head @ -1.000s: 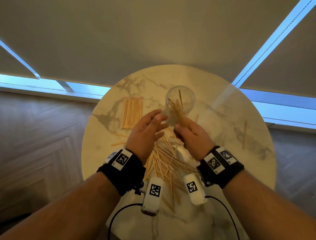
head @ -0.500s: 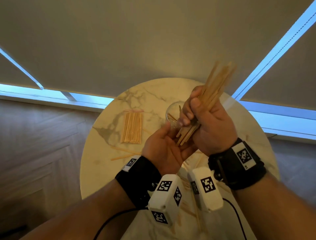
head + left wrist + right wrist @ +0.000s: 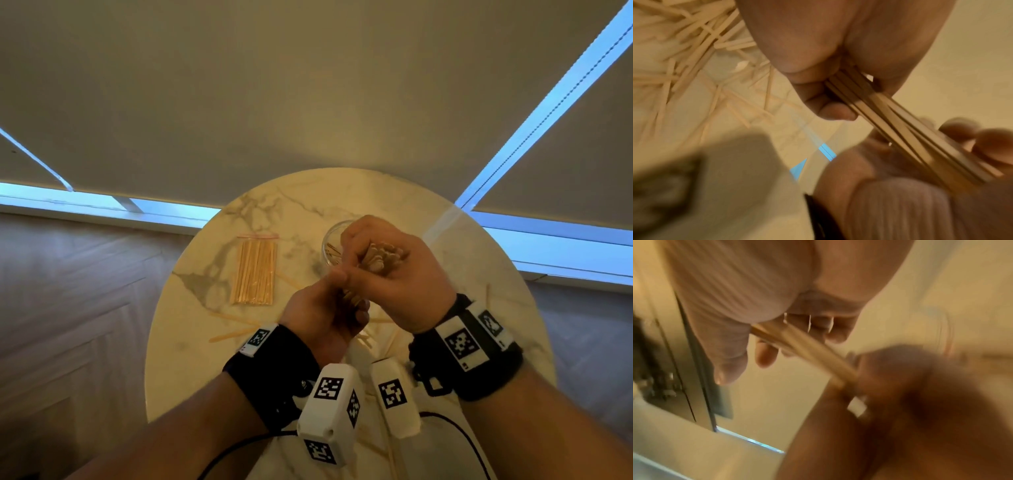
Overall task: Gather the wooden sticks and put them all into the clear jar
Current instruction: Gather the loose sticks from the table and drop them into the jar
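A bundle of wooden sticks [image 3: 378, 262] is held above the table in both hands. My right hand [image 3: 363, 260] grips its upper part, with the stick ends poking out of the fist. My left hand [image 3: 342, 291] curls round the lower end. The left wrist view shows the bundle [image 3: 890, 121] running from the right hand [image 3: 838, 48] down to the left fingers [image 3: 982, 142]. The clear jar [image 3: 332, 245] stands behind the right hand, mostly hidden, with a few sticks inside. A loose pile of sticks [image 3: 684, 40] lies on the table below the hands.
A clear bag of sticks [image 3: 255, 274] lies on the round marble table [image 3: 191, 342], left of the jar. Stray sticks [image 3: 236, 334] lie near the left edge, and one [image 3: 488, 294] lies at the right. Wooden floor surrounds the table.
The right hand has brought the bundle down from pointing up and away to a lower tilt in front of the jar. The left hand, open under it before, now curls round its lower end.
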